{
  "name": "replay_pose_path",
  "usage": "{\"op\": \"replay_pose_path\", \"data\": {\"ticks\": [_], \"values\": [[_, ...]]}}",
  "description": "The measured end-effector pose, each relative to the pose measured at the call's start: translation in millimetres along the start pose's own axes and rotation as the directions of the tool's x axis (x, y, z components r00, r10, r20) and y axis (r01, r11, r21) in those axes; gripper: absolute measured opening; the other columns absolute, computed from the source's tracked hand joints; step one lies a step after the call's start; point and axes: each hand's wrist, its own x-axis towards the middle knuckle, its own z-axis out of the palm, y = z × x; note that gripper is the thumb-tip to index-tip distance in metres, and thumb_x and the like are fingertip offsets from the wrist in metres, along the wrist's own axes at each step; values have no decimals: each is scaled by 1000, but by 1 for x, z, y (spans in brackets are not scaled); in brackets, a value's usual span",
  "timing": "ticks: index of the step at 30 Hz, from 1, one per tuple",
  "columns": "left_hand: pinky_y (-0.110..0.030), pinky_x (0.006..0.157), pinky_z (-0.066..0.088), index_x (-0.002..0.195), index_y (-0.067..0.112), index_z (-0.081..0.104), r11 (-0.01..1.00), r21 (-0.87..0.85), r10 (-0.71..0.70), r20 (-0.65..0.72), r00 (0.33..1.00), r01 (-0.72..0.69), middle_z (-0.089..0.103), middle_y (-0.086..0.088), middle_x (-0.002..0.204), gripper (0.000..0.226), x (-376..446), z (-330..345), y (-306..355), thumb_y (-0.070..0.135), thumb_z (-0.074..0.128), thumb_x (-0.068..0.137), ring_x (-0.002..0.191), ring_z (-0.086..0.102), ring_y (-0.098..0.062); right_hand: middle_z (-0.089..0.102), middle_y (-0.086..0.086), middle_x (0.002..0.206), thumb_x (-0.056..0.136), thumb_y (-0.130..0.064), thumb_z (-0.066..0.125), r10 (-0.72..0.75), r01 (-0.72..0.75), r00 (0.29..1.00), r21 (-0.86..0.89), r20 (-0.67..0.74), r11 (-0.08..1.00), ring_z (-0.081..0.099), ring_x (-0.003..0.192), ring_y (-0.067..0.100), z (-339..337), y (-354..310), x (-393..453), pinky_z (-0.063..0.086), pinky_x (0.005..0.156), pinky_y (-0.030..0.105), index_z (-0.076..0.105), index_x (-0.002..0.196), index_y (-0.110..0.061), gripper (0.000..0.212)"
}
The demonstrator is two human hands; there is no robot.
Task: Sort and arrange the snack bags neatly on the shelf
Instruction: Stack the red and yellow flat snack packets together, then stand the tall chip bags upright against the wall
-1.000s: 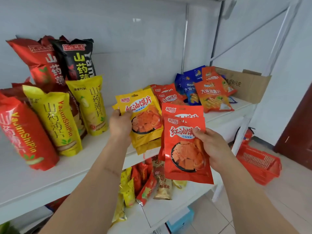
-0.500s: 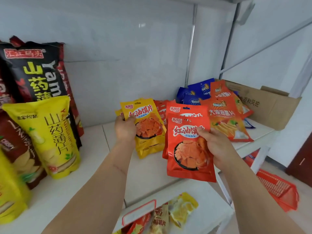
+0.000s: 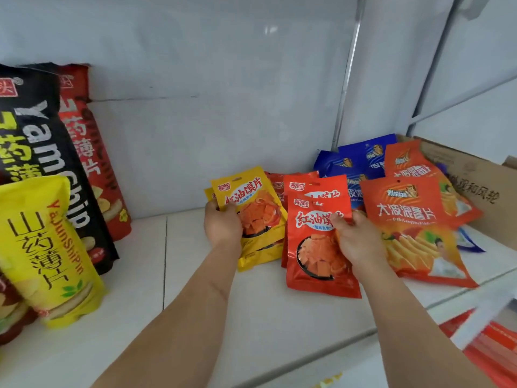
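Glossy plastic snack bags (image 3: 319, 247), matt cardboard box (image 3: 481, 191)

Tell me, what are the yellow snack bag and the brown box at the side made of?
The yellow snack bag, held by the left hand, looks like thin glossy plastic film: it shines and crinkles. The brown box looks like matte cardboard: dull brown, with a stiff folded flap.

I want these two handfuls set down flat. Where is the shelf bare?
Bare shelf lies between the yellow yam bag and the left hand, running to the front edge. Crowded: the right end, with orange chip bags overlapping blue bags beside the cardboard box.
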Motion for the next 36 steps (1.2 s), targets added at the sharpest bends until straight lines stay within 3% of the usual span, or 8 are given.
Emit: {"op": "replay_pose_path", "data": {"ticks": [7, 13, 19, 22, 25, 27, 30, 36], "values": [[-32, 83, 47, 108, 17, 61, 997, 73, -21, -62, 998, 25, 68, -8, 114, 13, 1, 34, 8, 24, 61, 97, 104, 63, -31, 66, 11, 116, 100, -39, 52, -24, 19, 998, -83, -53, 996, 61, 109, 33, 6, 5, 44, 44, 85, 34, 59, 118, -8, 37], [-49, 99, 51, 137, 12, 48, 985, 163, -35, -108, 994, 52, 58, -10, 134, 60, -2, 13, 7, 39, 64, 86, 117, 61, -33, 64, 7, 125, 96, -46, 54, -172, 155, 981, -177, -86, 972, 56, 121, 32, 16, 11, 38, 50, 97, 46, 48, 135, -16, 49], [-46, 111, 37, 147, 8, 39, 922, 378, 165, -172, 971, -90, 36, -9, 153, 64, -36, -14, 12, 35, 59, 94, 139, 39, -32, 52, 13, 139, 95, -41, 58, -337, 289, 933, -293, -127, 911, 46, 129, 32, 12, 9, 22, 40, 106, 49, 43, 142, -11, 58], [-45, 109, 36, 139, 7, 50, 714, 638, 435, -82, 897, -288, 43, -10, 148, 50, -57, -30, 15, 29, 57, 96, 136, 41, -33, 54, 13, 137, 93, -35, 62, -525, 438, 838, -391, -150, 810, 47, 127, 34, 13, 8, 12, 38, 104, 51, 55, 131, -11, 46], [-43, 81, 51, 104, 11, 72, 284, 807, 692, 202, 693, -518, 70, -9, 109, 32, -73, -48, 8, 30, 49, 92, 99, 64, -35, 64, 5, 122, 92, -28, 61, -734, 649, 679, -454, -16, 610, 56, 112, 30, 22, 6, -1, 39, 97, 45, 68, 108, -14, 23], [-40, 67, 54, 84, 11, 73, 53, 812, 723, 370, 583, -581, 70, -6, 85, 31, -80, -61, 4, 28, 48, 90, 77, 66, -33, 68, 1, 109, 91, -26, 59, -823, 773, 553, -449, 133, 447, 60, 99, 28, 32, 5, -15, 39, 90, 41, 71, 98, -16, 17], [-38, 60, 54, 77, 12, 70, -107, 777, 691, 506, 516, -620, 67, -4, 76, 28, -87, -86, 1, 25, 48, 89, 68, 64, -31, 69, 1, 94, 89, -25, 55, -868, 872, 410, -401, 280, 283, 60, 87, 28, 50, 4, -38, 41, 82, 40, 70, 93, -16, 19], [-34, 53, 47, 76, 13, 69, -235, 769, 675, 569, 470, -594, 65, -3, 74, 26, -90, -151, -1, 24, 48, 87, 63, 62, -29, 66, 2, 83, 84, -27, 56, -857, 907, 353, -363, 376, 215, 59, 81, 29, 86, -14, -89, 38, 73, 39, 70, 86, -17, 17]]}}
